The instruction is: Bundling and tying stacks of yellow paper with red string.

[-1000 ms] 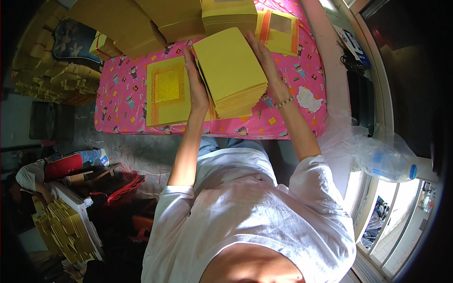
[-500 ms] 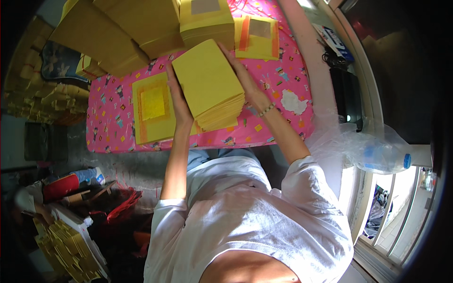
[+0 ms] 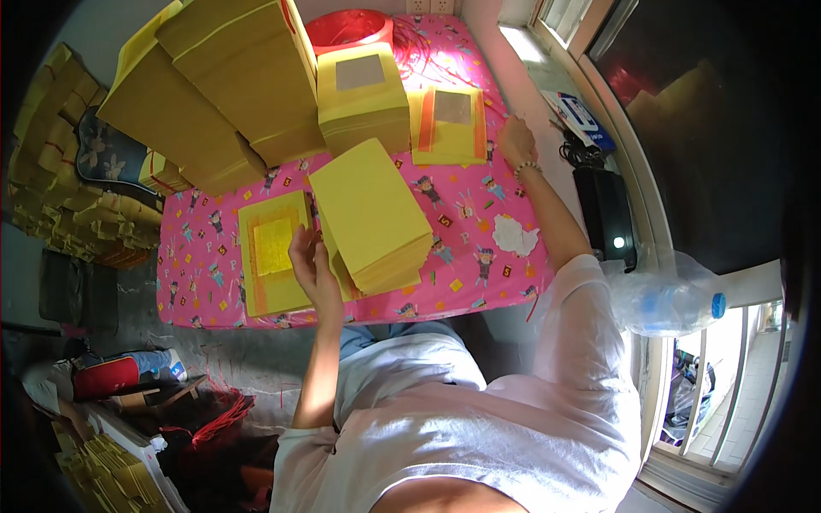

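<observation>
**Stack (image 3: 372, 205) takes the middle of a pink worktop (image 3: 462, 248)**

At far left, tied bundles (image 3: 64, 214) are heaped beside a blue chair back (image 3: 107, 150), the ties presumably there to keep loose paper together. On the worktop, a flat sheet (image 3: 278, 286) with an orange-edged yellow panel lies at left, face up, its design in plain view. Tall piles (image 3: 244, 81) stand behind it, side by side, an arrangement that likely lets each brace the next. The left hand (image 3: 315, 267), fingers loosely spread and bent, is just beside the stack's left face without gripping it, apparently as a light guard; whether skin meets paper cannot be told. The stack rests askew near the worktop's front, its weight seemingly borne from below. Behind it sit a squat block (image 3: 363, 107) and a red basin (image 3: 351, 30); to their right, a striped sheet (image 3: 466, 141) lies flat. At far right, the right hand (image 3: 517, 141) is well apart from the stack, over the worktop's edge, fingers curled; whether they pinch anything cannot be told.
</observation>
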Demonstrator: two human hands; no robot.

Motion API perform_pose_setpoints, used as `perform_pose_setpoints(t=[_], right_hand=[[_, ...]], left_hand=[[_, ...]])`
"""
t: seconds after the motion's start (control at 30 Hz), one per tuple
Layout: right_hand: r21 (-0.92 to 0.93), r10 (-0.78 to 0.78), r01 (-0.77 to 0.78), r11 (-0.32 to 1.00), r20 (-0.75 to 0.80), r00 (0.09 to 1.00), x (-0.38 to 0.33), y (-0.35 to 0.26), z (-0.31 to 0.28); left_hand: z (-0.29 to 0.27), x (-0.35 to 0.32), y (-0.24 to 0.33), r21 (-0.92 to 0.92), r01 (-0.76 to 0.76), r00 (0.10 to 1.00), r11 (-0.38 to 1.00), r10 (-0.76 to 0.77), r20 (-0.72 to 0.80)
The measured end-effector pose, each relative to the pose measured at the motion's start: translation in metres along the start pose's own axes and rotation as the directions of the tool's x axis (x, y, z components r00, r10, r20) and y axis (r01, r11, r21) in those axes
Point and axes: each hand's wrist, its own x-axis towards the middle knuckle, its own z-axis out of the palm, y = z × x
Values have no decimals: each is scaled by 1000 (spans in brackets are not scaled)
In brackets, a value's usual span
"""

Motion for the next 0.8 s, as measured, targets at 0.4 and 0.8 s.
perform_pose_setpoints(t=[0.4,0.8], right_hand=[[-146,-63,54,988,-53,997,31,29,26],[460,80,197,866,-516,853,87,-35,-92]], left_hand=[[-9,-18,39,50,-33,999,998,33,1],[0,-4,66,80,-121,992,989,123,-21]])
